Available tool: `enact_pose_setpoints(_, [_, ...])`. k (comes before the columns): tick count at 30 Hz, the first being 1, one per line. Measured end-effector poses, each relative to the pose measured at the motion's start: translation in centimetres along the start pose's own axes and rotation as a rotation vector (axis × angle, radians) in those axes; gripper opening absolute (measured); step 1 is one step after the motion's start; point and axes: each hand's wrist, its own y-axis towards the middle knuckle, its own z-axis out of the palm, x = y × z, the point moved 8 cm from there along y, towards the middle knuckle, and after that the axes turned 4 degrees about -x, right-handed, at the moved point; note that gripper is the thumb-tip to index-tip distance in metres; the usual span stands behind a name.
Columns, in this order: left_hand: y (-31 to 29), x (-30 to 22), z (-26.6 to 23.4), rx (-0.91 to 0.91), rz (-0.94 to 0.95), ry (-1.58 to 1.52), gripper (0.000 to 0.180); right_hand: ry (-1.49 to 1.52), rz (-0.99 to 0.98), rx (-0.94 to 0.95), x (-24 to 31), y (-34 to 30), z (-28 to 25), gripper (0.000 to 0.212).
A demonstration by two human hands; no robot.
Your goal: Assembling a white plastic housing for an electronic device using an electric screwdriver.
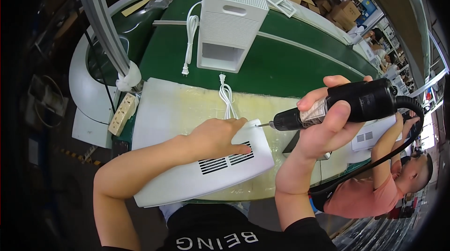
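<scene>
Left hand lay spread flat on a white vented panel; at three o'clock, right hand gripped a black electric screwdriver, tip touching the panel's edge.

One head-worn fisheye view, looking steeply down and forward over the bench from close above the hands. Forearms enter from the lower edge; left hand and right hand sit mid-frame, near. Green belt runs beyond, bent toward the dark rim. No second view.
</scene>
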Motion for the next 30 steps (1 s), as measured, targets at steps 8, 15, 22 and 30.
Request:
enact_pose_setpoints(8, [0.0, 0.0, 0.1, 0.001, 0.034, 0.000, 0.071, -0.009, 0.016, 0.053, -1.0, -0.4, 0.7, 0.067])
enact_pose_setpoints(15, [0.1, -0.2, 0.2, 0.030, 0.021, 0.033, 0.071, -0.012, 0.084, 0.102, -2.4, -1.1, 1.0, 0.078])
enact_pose_setpoints(22, [0.2, -0.2, 0.3, 0.048, -0.029, 0.033, 0.074, 0.038, 0.076, 0.140, -3.1, -1.5, 1.4, 0.078])
enact_pose_setpoints(30, [0.3, -0.7, 0.1, 0.056, -0.009, 0.077, 0.078, 0.089, 0.068, 0.104, -3.4, -1.1, 0.4, 0.056])
